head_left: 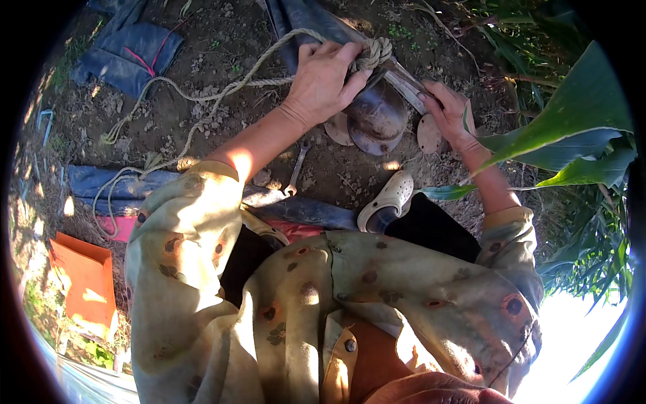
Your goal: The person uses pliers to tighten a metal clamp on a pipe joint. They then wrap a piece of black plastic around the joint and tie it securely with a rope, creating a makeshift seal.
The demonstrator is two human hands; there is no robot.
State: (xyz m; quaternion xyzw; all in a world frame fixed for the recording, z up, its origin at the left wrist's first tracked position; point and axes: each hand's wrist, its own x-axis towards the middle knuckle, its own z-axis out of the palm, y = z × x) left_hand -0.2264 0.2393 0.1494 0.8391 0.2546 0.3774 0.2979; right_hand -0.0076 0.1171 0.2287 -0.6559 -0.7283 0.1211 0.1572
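While the left hand (326, 79) curls around the rope (270, 82) just beside its knot, the right hand (449, 113) appears to grasp the lower end of the metal bar (405, 86); the knot (377, 54) sits by the left fingertips, at the bar's upper end, and the dark pipe (378, 116) lies between the hands and a little below them (how they join is hidden from here). If the left hand's hold slackened, the knot might loosen or slide along the bar; if the bar twisted, the right fingers could be pinched against the round plate (428, 133) just below them; loose rope loops, spread over the soil left of the left forearm, could snag the sleeve (182, 222); the leaf (572, 121) beside the right wrist might also get in the way.
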